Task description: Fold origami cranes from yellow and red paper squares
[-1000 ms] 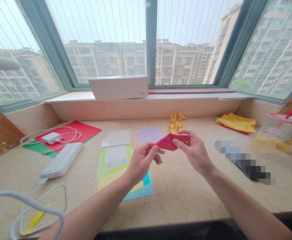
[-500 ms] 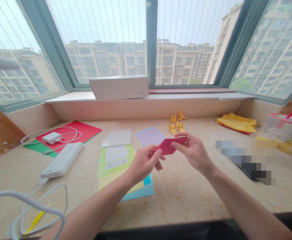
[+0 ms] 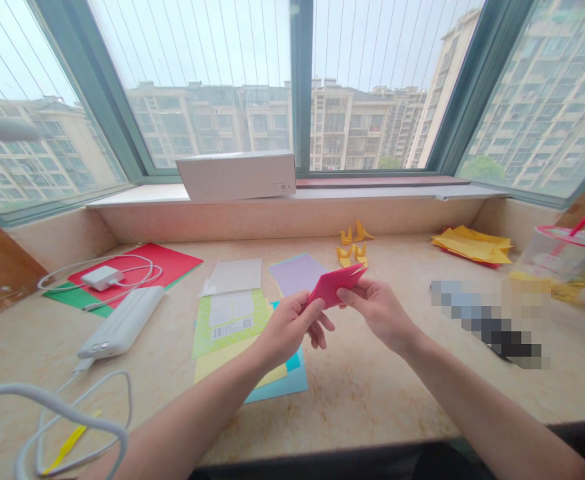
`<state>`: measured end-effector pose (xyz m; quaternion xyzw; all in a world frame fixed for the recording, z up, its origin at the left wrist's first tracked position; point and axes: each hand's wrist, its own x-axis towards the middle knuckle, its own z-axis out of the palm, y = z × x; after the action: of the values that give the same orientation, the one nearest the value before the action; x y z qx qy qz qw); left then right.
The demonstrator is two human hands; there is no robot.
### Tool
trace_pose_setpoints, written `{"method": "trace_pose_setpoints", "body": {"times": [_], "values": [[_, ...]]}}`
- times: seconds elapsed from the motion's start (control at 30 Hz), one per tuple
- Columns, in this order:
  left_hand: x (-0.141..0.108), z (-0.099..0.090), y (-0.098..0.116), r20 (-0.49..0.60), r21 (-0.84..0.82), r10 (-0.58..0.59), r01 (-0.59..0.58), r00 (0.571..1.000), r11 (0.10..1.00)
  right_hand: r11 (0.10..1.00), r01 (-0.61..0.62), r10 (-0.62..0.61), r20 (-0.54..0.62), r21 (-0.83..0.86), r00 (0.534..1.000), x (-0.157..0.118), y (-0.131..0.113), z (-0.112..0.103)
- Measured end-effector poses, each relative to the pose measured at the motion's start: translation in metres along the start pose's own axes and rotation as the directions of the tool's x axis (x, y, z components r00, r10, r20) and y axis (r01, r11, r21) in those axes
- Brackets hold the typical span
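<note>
Green packet [image 3: 203, 337] bears a barcode label [image 3: 233, 328], print too small to read; left hand [image 3: 293, 323] and right hand [image 3: 378, 310] pinch folded pink paper [image 3: 331, 285], long axis slanting rightward toward the bench's [image 3: 367, 400] far edge

The folded paper [image 3: 333, 285] is a deep pinkish red, creased into a small, flat, angular shape with layered edges parting slightly at its upper right tip. Raised above the desk [image 3: 372, 393], it tilts upward toward the right, its lower edges partly covered by fingers [image 3: 348, 297].
</note>
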<state>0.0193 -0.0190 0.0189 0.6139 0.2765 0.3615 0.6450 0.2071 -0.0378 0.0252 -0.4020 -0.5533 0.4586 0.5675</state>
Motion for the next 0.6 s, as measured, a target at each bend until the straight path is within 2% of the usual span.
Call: {"method": "trace_pose_setpoints", "body": {"times": [0.23,0.43,0.53,0.6], "values": [[-0.0019,0.0003,0.0016,0.014,0.036,-0.054,0.054,0.998,0.998,1.000,0.010,-0.010,0.040,-0.014,0.999,0.0007,0.0004,-0.0030],[-0.0029,-0.0002,-0.0014,0.070,0.031,-0.017,0.015,0.997,0.999,1.000,0.026,-0.026,0.038,0.007,0.999,0.0011,-0.0034,-0.0039],[-0.0020,-0.0018,-0.0040,0.069,0.075,-0.020,0.014,0.997,0.997,1.000,0.023,-0.023,0.080,0.005,0.997,0.0010,-0.0035,-0.0046],[-0.0011,-0.0027,-0.0053,0.083,0.109,-0.029,0.019,0.996,0.994,1.000,0.026,-0.025,0.066,-0.013,0.997,0.0008,-0.0028,-0.0051]]}}
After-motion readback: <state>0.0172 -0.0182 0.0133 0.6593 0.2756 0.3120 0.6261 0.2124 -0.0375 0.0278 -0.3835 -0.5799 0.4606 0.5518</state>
